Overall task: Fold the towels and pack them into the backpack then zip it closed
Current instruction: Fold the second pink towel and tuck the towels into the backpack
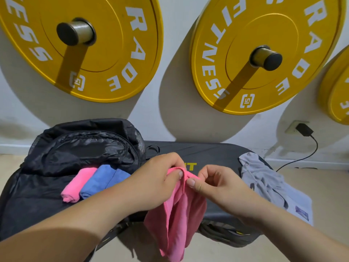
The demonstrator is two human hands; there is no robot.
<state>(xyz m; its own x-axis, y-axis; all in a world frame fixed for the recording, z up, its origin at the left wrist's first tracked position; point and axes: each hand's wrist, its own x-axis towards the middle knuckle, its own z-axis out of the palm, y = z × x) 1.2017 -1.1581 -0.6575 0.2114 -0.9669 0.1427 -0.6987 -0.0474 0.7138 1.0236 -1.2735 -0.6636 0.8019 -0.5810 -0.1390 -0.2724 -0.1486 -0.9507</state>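
Pink towel (179, 214), hanging past counter (217, 152) front edge: fingers of my left hand (160, 178) and right hand (219, 184) pinched its top hem. I judged corners needed aligning first.

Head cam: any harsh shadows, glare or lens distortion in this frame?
Head view: hard shadows from the weight plates fall down-left on the wall; wide-angle warp stretches them into ovals and bows the bench; mild sheen on the backpack; left hand, right hand and the held pink towel evenly lit.
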